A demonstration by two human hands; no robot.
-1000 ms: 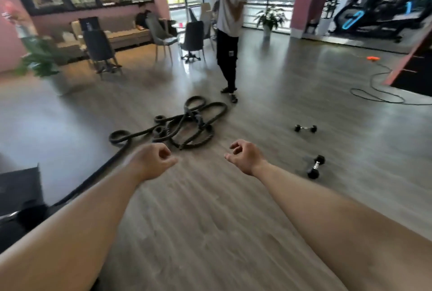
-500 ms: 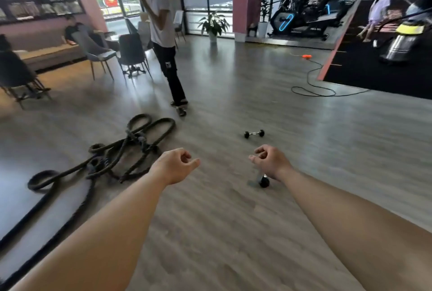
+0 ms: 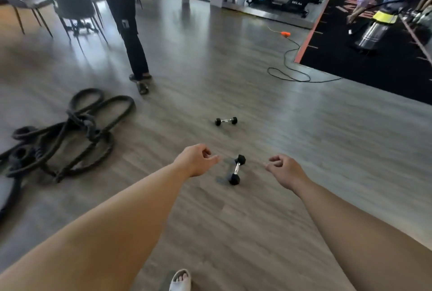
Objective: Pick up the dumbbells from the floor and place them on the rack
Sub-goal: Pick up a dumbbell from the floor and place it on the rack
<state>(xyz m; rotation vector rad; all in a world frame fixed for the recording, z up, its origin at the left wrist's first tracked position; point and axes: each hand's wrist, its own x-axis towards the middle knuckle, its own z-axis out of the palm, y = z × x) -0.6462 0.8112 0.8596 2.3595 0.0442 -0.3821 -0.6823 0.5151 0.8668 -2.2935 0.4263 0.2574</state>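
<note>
On the grey wood-plank floor (image 3: 304, 141) at the far left lies a thick black coiled battle rope (image 3: 70, 136). Right of it, farther off, a person in black trousers (image 3: 131, 31) stands. My left hand (image 3: 195, 161) reaches forward, fingers loosely curled and holding nothing. Just right of it, between my hands, lies the near black hex-ended dumbbell with a chrome handle (image 3: 236, 169), resting on the floor; a second matching dumbbell (image 3: 226, 121) lies farther away. My right hand (image 3: 284, 170) is likewise half-curled and empty. Far right, a black cable (image 3: 292, 73) loops beside a black mat (image 3: 374, 61).
</note>
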